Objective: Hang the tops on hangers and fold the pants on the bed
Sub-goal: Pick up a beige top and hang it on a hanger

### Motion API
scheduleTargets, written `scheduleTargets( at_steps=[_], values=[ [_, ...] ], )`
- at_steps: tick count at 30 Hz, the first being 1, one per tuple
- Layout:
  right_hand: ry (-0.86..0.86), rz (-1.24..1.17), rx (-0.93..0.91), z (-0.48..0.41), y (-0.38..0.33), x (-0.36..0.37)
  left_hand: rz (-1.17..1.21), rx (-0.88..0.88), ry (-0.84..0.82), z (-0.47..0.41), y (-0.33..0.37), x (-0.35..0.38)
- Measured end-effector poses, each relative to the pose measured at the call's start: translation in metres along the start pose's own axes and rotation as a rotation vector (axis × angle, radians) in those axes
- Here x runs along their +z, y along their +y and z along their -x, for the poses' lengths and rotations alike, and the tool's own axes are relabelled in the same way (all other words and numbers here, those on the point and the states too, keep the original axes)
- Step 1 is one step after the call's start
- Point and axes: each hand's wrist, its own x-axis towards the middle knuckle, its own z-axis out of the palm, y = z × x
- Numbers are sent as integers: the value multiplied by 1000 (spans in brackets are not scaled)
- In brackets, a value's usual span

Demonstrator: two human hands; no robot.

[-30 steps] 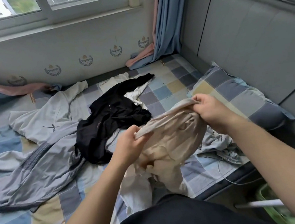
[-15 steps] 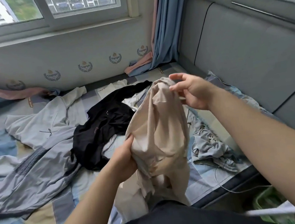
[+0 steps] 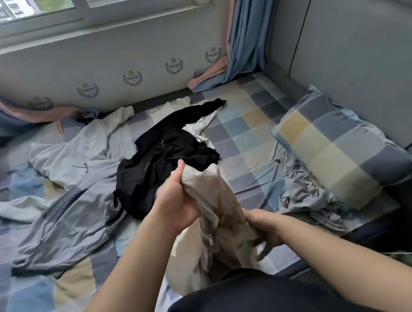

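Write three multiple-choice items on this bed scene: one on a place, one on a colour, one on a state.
1. Where does the black garment lie?
A. on the pillow
B. on the bed, just beyond the left hand
C. on the window sill

2. What colour is the held garment?
A. beige
B. red
C. green

3. What is the left hand doing?
A. lying flat on the sheet
B. holding a hanger
C. gripping the held garment

Answers:
1 B: it sprawls on the checked sheet past the raised thumb.
2 A: the cloth is pale beige.
3 C: the hand is closed round the cloth's upper part.
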Motion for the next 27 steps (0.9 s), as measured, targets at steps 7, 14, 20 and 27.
scheduleTargets(
  at_steps=[7,14,20,27],
  values=[
    [139,-374,-310,18,-15,-3,-6,201,73,-3,10,-10],
    [40,-640,-538,80,-35,-18,-637,132,506,-13,-8,-39],
    [-23,-703,-527,114,-37,-18,-702,-100,307,-30,-51,-37],
    [38,-768,-528,107,-27,-34,-311,-182,277,-59,-58,-42]
  ],
)
